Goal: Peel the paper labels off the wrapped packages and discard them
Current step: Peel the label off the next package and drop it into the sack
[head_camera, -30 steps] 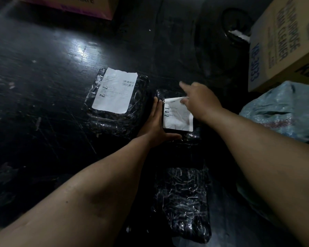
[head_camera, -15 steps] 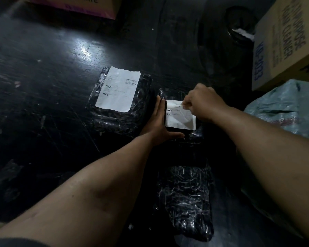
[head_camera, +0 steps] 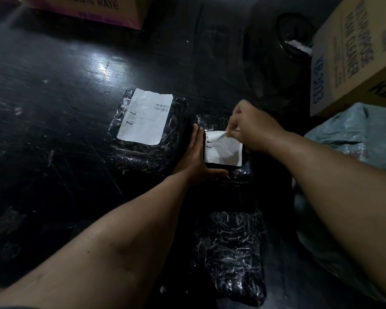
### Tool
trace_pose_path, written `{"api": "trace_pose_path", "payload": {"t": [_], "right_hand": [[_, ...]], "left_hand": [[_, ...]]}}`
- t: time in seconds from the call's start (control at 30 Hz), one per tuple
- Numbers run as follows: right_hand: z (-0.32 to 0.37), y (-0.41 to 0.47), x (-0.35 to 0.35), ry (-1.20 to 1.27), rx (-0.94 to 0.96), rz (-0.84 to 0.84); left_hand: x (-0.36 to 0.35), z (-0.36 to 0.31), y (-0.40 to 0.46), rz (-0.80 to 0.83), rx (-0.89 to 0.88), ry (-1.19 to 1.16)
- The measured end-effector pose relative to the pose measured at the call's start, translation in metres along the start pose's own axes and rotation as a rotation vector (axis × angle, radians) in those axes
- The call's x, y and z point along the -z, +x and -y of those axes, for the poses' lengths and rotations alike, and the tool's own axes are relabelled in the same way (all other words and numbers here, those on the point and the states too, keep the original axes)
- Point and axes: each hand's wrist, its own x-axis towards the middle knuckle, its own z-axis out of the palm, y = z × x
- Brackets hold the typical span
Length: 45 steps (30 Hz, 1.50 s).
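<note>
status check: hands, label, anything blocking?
Right hand pinches the small label at its lifted top edge. Left hand braces the small package. Big label untouched on its package. Nothing blocking.

Three black packages wrapped in crinkled clear film lie flat on the dark surface. The far-left package (head_camera: 147,139), the widest, bears a large white paper label (head_camera: 144,116) with a barcode, stuck flat. Just to its right, the small package (head_camera: 223,150) carries a white label (head_camera: 223,150) whose far edge is lifted and creased. The near package (head_camera: 231,257), long and narrow, shows no label.
</note>
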Motion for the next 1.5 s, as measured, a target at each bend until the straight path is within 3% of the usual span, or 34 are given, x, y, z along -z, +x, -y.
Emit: {"api": "trace_pose_path", "payload": {"t": [0.07, 0.2, 0.4, 0.57, 1.07, 1.23, 1.5], "right_hand": [[0.000, 0.005, 0.002, 0.017, -0.037, -0.073], [0.006, 0.012, 0.004, 0.056, -0.097, -0.062], [0.003, 0.007, -0.001, -0.100, -0.057, -0.080], [0.005, -0.002, 0.000, -0.033, -0.069, 0.067], [0.007, -0.017, 0.000, -0.018, -0.027, 0.123], [0.005, -0.016, 0.008, -0.013, 0.028, -0.020], [0.001, 0.001, 0.005, -0.030, -0.107, -0.092]], "left_hand": [[0.000, -0.001, 0.000, 0.005, 0.007, -0.011], [-0.001, 0.000, 0.000, 0.014, 0.005, -0.028], [-0.001, 0.000, 0.000, 0.007, 0.002, -0.017], [0.000, 0.001, 0.000, 0.001, 0.001, -0.020], [-0.002, 0.004, 0.002, -0.013, -0.005, -0.013], [-0.002, 0.001, 0.002, -0.010, -0.003, -0.026], [-0.002, 0.002, 0.001, -0.011, -0.006, -0.033]]}}
